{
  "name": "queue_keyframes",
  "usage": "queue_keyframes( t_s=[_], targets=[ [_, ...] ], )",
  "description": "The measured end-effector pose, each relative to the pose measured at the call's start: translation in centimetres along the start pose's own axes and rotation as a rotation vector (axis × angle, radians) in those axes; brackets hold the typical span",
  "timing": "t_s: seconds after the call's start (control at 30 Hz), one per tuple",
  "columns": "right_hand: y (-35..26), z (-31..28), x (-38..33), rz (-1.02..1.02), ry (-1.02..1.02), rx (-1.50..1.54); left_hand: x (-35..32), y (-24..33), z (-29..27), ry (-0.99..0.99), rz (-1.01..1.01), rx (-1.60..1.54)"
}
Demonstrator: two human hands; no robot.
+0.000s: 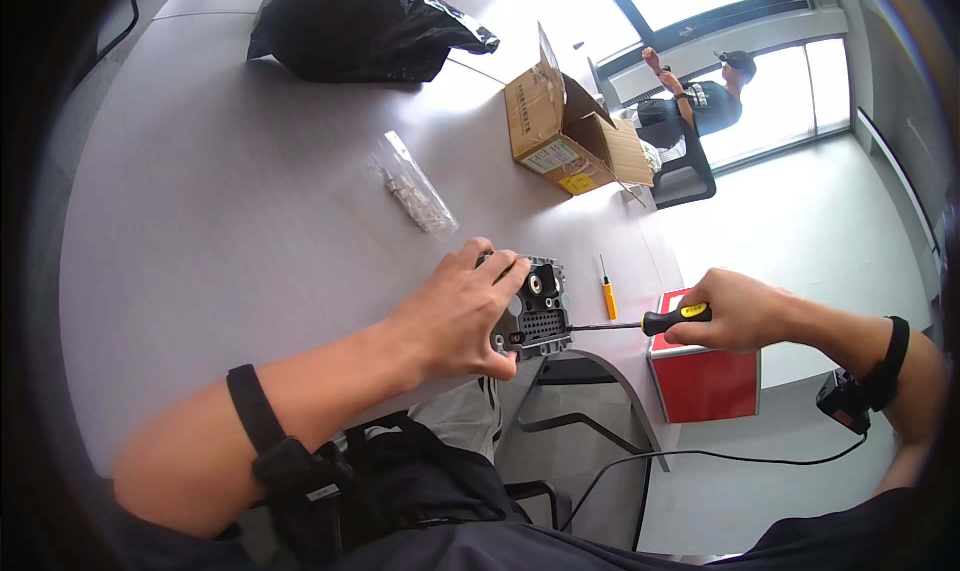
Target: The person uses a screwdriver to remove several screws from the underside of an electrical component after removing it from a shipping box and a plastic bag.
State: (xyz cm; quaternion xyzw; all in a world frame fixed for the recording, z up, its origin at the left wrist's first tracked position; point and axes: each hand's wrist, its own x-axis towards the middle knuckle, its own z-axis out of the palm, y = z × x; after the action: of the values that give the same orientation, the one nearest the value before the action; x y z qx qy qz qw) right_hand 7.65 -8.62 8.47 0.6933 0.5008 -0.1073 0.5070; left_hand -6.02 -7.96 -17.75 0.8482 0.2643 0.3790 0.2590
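A dark grey casing (pixel 541 323) with round openings and a grid of small holes stands at the table's near edge. My left hand (pixel 470 306) grips it from the left, fingers over its top and thumb low on its near side. From the right, my right hand (pixel 735 311) is wrapped round the black and yellow handle of a screwdriver (pixel 660 320). The screwdriver lies roughly level, and its shaft reaches the casing's right side. Whether the tip sits in a screw is too small to tell. Just beyond the shaft, a smaller yellow-handled screwdriver (pixel 609 297) rests on the table.
A clear bag of small parts (pixel 415 193) lies beyond my left hand. Farther off are an open cardboard box (pixel 545 131) and a black plastic bag (pixel 345 31). A red panel (pixel 705 386) stands beside the table's right edge. A person (pixel 705 101) sits by the window.
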Motion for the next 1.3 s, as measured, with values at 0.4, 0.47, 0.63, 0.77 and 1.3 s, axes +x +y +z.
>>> queue_keyframes(
  t_s=[0.4, 0.47, 0.63, 0.77, 1.3],
  targets=[
    [1.5, 2.4, -0.1, -0.35, 0.367, -0.501, 0.5, -0.8, 0.6, 0.053, 0.049, 0.034],
    [-0.5, 0.9, -0.3, -0.345, 0.32, -0.709, 0.6, -0.8, 0.3, 0.03, 0.045, 0.01],
    [1.9, 1.5, 0.0, -0.513, 0.487, -0.784, 0.6, 0.3, 0.2, -0.01, 0.016, 0.004],
    [4.1, 3.2, 0.1, -0.683, 0.622, -0.378, 0.6, 0.6, 0.4, -0.039, -0.005, -0.011],
    [5.4, 3.6, 1.2, -0.229, 0.611, 0.061, 1.8, 2.5, -1.2, -0.097, -0.075, 0.073]
  ],
)
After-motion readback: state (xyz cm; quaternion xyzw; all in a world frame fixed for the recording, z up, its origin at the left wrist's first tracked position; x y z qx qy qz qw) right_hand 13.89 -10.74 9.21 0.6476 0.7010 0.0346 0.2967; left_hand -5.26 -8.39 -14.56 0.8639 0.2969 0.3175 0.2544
